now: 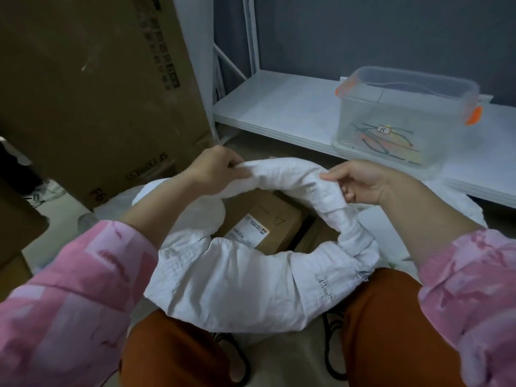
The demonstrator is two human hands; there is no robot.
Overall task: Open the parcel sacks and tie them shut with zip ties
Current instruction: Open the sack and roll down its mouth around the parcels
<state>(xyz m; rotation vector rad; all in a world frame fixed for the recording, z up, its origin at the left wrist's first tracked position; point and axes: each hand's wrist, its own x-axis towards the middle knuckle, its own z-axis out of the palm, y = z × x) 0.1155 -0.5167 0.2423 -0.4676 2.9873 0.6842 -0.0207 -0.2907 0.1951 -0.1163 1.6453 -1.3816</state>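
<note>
Crouched over a white woven parcel sack (240, 280), I have its rolled-down mouth spread into a ring between my knees, the nearest stretch of the roll lying flat and wide just above my lap. Inside the ring, a brown cardboard parcel (268, 219) with a white shipping label sits face up, well below the rim.

My left hand (215, 170) is clenched on the far-left part of the rolled rim, fingers pinching the fabric. My right hand (360, 181) is closed on the far-right part of the same roll, thumb on top and fingertips curled under. The section I hold runs left to right between my two hands, arching slightly upward, so both hands are already on the sack and neither has to reach for it. The rim looks ready to be unrolled upward, away from the parcel, before the neck can be gathered.

Beyond my right hand, on a low white shelf (279, 107), stands a clear plastic bin (405, 113) with orange latches; the thin coloured strips lying in its bottom look like the zip ties (388, 143). The bin lies forward and to the right of the sack, so my right hand is the nearer one for fetching a tie. A large cardboard box (92, 79) stands at far left.
</note>
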